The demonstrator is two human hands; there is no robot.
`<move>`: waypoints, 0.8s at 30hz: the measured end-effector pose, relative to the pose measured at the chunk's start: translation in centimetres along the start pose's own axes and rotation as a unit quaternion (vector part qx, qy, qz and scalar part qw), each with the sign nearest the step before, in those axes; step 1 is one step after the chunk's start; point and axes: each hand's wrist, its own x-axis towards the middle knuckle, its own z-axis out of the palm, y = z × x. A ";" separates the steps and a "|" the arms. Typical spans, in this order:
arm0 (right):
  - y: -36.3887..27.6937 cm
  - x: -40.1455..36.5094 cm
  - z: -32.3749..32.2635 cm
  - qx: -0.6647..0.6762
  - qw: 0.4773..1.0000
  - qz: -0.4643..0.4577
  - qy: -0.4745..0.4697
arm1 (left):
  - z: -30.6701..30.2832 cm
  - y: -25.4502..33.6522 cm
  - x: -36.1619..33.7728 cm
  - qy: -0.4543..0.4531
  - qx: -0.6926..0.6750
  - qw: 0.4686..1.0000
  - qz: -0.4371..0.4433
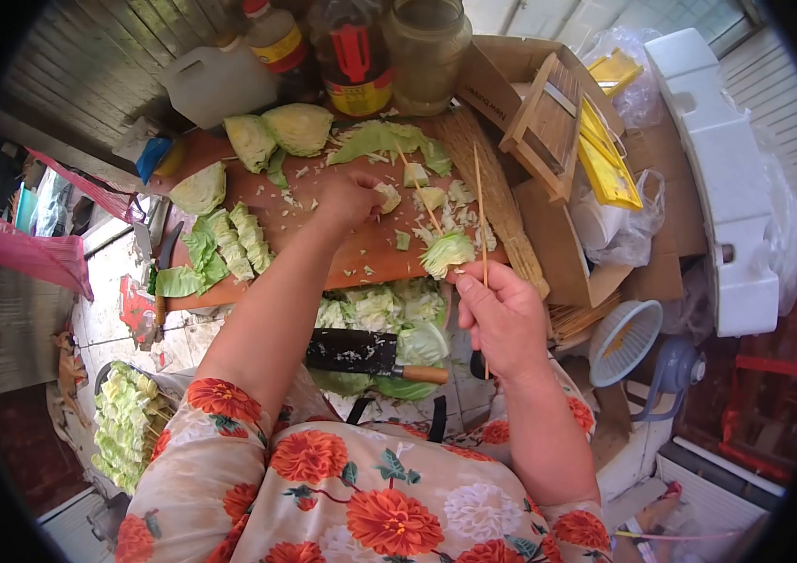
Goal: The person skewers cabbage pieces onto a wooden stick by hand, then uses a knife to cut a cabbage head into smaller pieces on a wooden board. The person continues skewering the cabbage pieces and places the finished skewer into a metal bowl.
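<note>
My left hand (353, 200) reaches over the orange-brown cutting board (323, 258), fingers curled closed at a small pale piece of cabbage (387, 197). At the board's right front edge my right hand (503, 314) is closed round a long, thin wooden skewer (480, 202) that stands nearly upright in this view. By its thumb and forefinger is a leafy cabbage chunk (447, 253), at the lower end of a second skewer (423, 199) which slants up past loose cabbage cubes. Cut cabbage wedges (297, 129) and shredded bits lie farther back.
A cleaver (353, 351) lies across cabbage below the board's front edge. Skewered cabbage (128, 427) is piled at lower left. Bottles (351, 56) and a jar (426, 56) line the back. Rightward are a cardboard box (548, 220) with a wooden slicer (548, 122), and a basket (625, 342).
</note>
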 end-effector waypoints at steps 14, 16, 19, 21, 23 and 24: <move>-0.5 0.9 -0.6 -0.008 1.000 -0.002 -0.008 | 1.3 0.9 0.7 0.023 0.370 0.928 0.029; -0.6 0.9 -0.4 -0.003 1.000 0.001 -0.015 | 0.9 0.3 1.0 0.019 0.354 0.935 0.021; -0.7 0.8 -0.1 -0.009 1.000 -0.004 -0.013 | 0.3 0.5 0.5 0.017 0.316 0.947 0.053; -0.5 0.8 0.1 -0.014 1.000 -0.007 -0.014 | -0.1 1.8 -0.2 -0.025 -0.018 0.999 -0.024; -0.3 0.7 0.3 -0.019 1.000 -0.012 -0.017 | -0.6 2.7 -1.0 -0.047 -0.090 0.995 -0.018; -0.3 0.7 0.4 -0.024 0.999 -0.011 -0.018 | -0.9 3.2 -1.5 -0.069 -0.162 0.984 -0.013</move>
